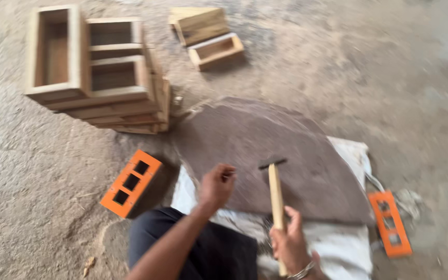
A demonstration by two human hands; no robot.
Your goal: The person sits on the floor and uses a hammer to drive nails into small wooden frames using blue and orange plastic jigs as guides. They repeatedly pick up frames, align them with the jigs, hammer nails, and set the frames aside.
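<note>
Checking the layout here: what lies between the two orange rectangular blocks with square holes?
In the head view, the dark flat stone slab on white sacking, plus both hands and the wooden-handled hammer.

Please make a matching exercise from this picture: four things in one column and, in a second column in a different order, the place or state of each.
Things:
1. hammer
2. left hand
3. stack of wooden box frames
4. orange block with three holes

Places or states:
A. on the ground, left of the dark stone slab
B. held upright by the right hand
C. closed, its fingertips at the slab
D. piled at the upper left

Pairs: 1-B, 2-C, 3-D, 4-A
</note>
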